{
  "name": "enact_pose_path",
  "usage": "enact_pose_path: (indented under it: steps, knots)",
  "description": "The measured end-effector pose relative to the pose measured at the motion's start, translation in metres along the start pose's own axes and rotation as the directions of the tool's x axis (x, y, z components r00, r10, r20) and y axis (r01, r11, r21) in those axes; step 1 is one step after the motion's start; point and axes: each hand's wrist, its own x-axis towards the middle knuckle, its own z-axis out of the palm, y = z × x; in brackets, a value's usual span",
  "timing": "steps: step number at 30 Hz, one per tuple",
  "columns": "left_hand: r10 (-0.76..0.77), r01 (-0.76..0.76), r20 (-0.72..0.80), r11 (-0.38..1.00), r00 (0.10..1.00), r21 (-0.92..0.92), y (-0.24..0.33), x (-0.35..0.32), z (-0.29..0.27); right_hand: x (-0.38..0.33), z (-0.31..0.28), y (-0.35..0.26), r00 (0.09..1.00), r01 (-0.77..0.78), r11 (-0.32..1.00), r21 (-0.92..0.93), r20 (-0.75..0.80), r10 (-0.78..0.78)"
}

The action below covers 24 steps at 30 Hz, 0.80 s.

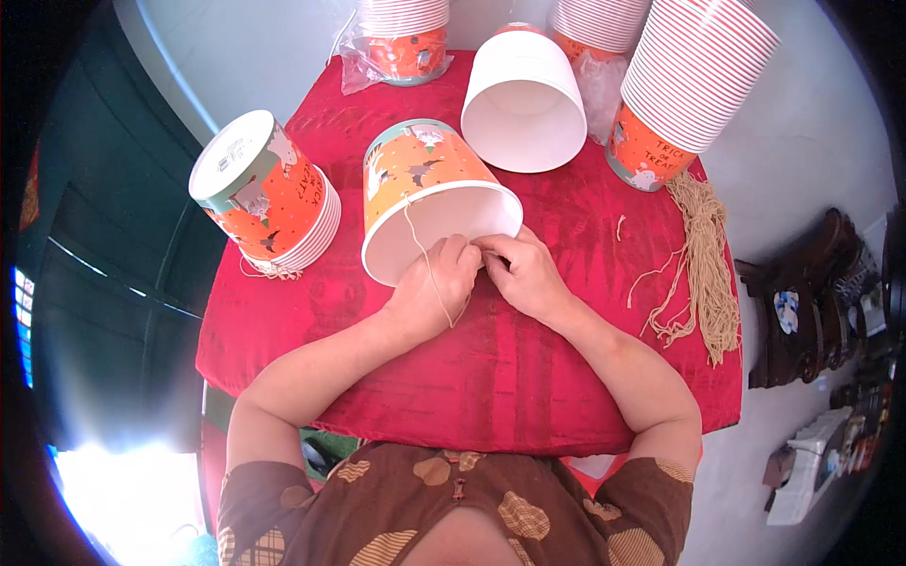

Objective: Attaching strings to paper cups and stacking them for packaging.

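An orange paper bucket (429, 160) with a green base band and cartoon figures lies tilted on the red cloth, its white mouth towards me. A thin tan cord (429, 259) hangs from its upper rim, crosses my left hand and loops back under it. My left hand (436, 288) is closed in a pinch at the lower right of the mouth. Fingertip to fingertip with it, my right hand (527, 271) is closed too, beside the rim. Both appear to pinch the cord, though its end is hidden between the fingers.
Upside-down nested buckets (264, 193) stand at left; a white-mouthed bucket (524, 104) lies behind. A tall bucket stack (694, 85) is at back right, with bagged stacks (406, 47) at the back. A bundle of tan cords (703, 269) hangs near the table's right edge.
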Motion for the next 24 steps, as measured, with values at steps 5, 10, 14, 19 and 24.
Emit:
enact_pose_path:
  steps: [5, 10, 14, 19, 24]
  knots:
    - [-0.066, 0.061, 0.061, 0.995, 0.996, 0.083, -0.0015, -0.0031, 0.0027, -0.0001, -0.0004, 0.0008, 1.0, 0.002, 1.0, 0.002, 0.015, -0.002]
    - [-0.095, 0.093, 0.024, 0.993, 0.995, 0.074, -0.0071, -0.0045, 0.0074, 0.0002, -0.0006, -0.0015, 1.0, 0.011, 1.0, 0.018, 0.009, -0.011]
    - [-0.107, 0.107, 0.008, 0.994, 0.994, -0.005, -0.0069, -0.0037, 0.0036, -0.0007, -0.0015, 0.0014, 1.0, -0.017, 0.997, 0.073, 0.027, 0.015]
    - [-0.083, 0.083, -0.008, 0.993, 0.996, -0.08, -0.0085, -0.005, 0.0018, 0.0006, -0.0054, -0.0013, 0.998, -0.028, 0.99, 0.141, 0.066, 0.019]
    - [-0.135, 0.134, -0.004, 0.983, 0.991, -0.128, -0.007, -0.005, -0.0014, -0.0005, -0.0071, 0.0013, 0.991, 0.004, 0.992, 0.126, 0.129, -0.02]
